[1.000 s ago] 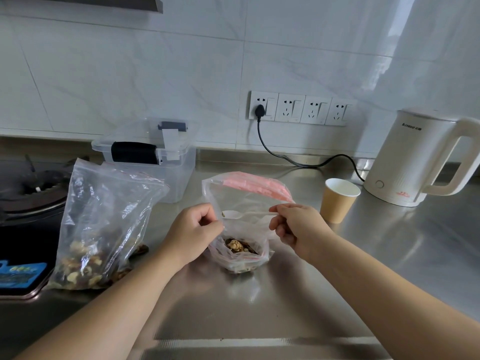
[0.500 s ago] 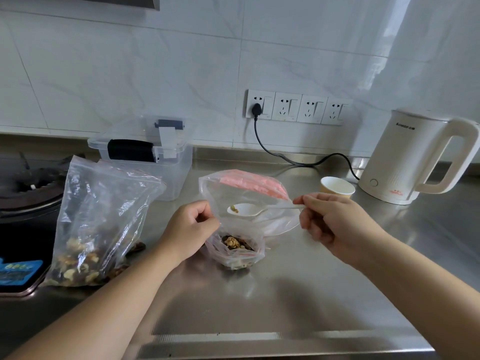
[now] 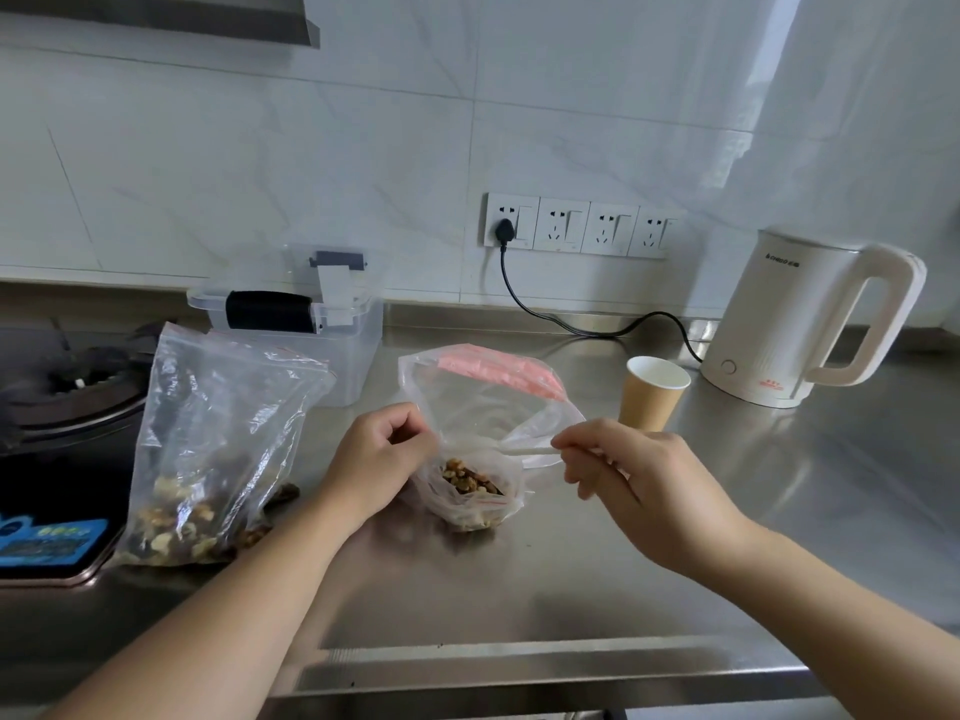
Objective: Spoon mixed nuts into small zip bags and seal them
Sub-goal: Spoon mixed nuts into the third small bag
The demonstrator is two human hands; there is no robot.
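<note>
Left hand [image 3: 382, 454] pinches the rim of the small clear zip bag [image 3: 470, 491], half-filled with mixed nuts, holding its mouth open beside the fingertips, so the right hand [image 3: 623, 478], gripping the white plastic spoon [image 3: 524, 451], can tip in more.

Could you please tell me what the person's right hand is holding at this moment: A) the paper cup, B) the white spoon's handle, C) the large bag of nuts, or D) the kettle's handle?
B: the right hand pinches the handle of the white spoon, whose other end reaches into the small zip bag; the paper cup stands untouched behind it.
</note>
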